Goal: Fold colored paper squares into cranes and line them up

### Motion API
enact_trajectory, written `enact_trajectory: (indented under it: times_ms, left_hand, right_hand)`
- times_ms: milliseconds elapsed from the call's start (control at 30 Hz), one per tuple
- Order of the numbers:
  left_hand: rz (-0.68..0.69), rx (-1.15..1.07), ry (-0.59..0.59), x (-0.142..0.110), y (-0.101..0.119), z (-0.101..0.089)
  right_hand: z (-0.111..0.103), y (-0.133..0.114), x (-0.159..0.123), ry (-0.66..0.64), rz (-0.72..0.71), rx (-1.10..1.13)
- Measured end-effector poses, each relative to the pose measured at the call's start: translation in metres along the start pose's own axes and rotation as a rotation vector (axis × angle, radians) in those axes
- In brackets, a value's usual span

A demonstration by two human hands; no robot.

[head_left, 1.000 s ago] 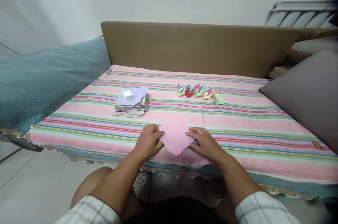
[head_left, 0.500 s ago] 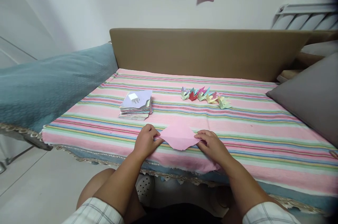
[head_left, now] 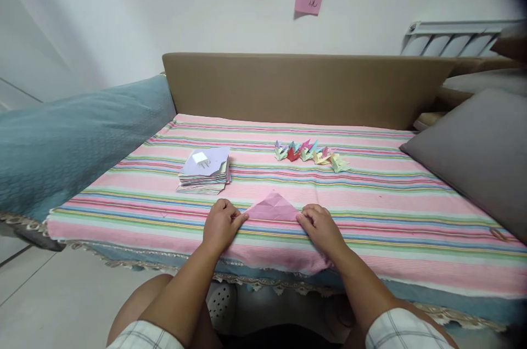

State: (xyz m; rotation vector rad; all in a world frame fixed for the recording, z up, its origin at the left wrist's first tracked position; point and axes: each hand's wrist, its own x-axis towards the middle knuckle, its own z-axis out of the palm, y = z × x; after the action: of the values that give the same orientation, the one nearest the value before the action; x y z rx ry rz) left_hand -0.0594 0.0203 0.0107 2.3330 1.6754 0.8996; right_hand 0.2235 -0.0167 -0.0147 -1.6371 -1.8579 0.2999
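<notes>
A pink paper (head_left: pixel 272 209), folded into a triangle with its point away from me, lies flat on the striped cloth (head_left: pixel 370 212) near the front edge. My left hand (head_left: pixel 220 224) presses its left corner with curled fingers. At the right corner my right hand (head_left: pixel 320 226) does the same, fingers pinched on the paper's edge.
A stack of coloured paper sheets (head_left: pixel 205 170) with a small white charger (head_left: pixel 200 158) on top sits left of centre. Several folded paper cranes (head_left: pixel 310 153) lie in a row further back. A teal cushion (head_left: pixel 74 135) is at the left, a grey pillow (head_left: pixel 477 151) at the right.
The pink sheet went from a diamond shape to a folded triangle as its near corner was brought up to the far one. Both hands stayed at its side corners.
</notes>
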Motion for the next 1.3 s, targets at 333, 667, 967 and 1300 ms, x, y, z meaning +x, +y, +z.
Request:
enact_trajectory:
  times_ms: [333, 667, 967, 1300]
  left_hand:
    - [-0.035, 0.081, -0.009, 0.002, 0.002, 0.002]
    - [0.611, 0.161, -0.079, -0.026, 0.056, 0.030]
    - [0.489, 0.198, -0.213, -0.028, 0.063, 0.046]
    - [0.497, 0.166, -0.211, -0.027, 0.063, 0.044]
  right_hand:
    - [0.005, -0.005, 0.004, 0.054, 0.047, -0.072]
    - [0.005, -0.009, 0.006, 0.099, 0.019, -0.099]
    - [0.000, -0.012, 0.004, 0.132, 0.073, -0.044]
    - [0.023, -0.051, -0.030, 0.090, -0.399, -0.026]
